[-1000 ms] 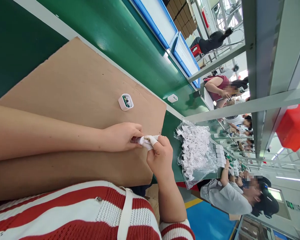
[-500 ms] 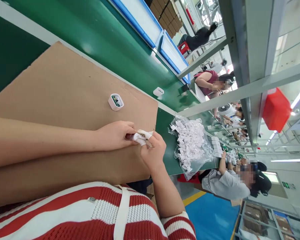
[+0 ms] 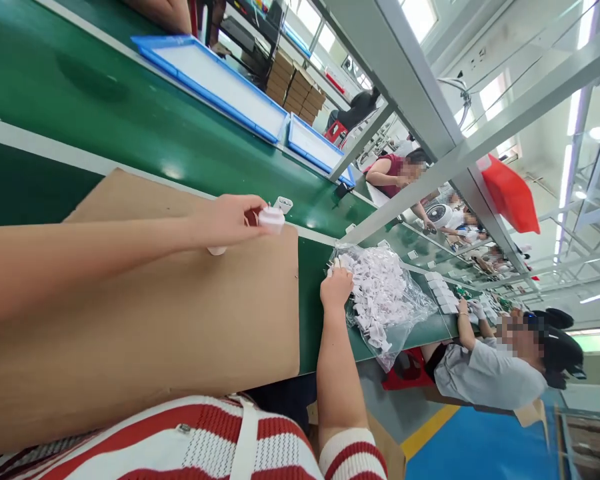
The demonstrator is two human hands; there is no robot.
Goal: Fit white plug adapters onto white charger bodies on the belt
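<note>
Brown cardboard (image 3: pixel 230 320) under my left hand (image 3: pixel 225 219), white housing (image 3: pixel 217 251) part-hidden behind it; that hand pinches a white piece (image 3: pixel 271 220). Green bench (image 3: pixel 310 300) between hands. My right hand (image 3: pixel 337 288) at bagged white parts (image 3: pixel 383 287), can't tell its grip; beyond it, blue floor (image 3: pixel 450 447), seated co-worker (image 3: pixel 485 373).

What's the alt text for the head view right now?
A person's left hand holds a white piece over a cardboard sheet, while the right hand is at the edge of a clear bag of white parts on a green bench. A co-worker in grey sits farther along.
</note>
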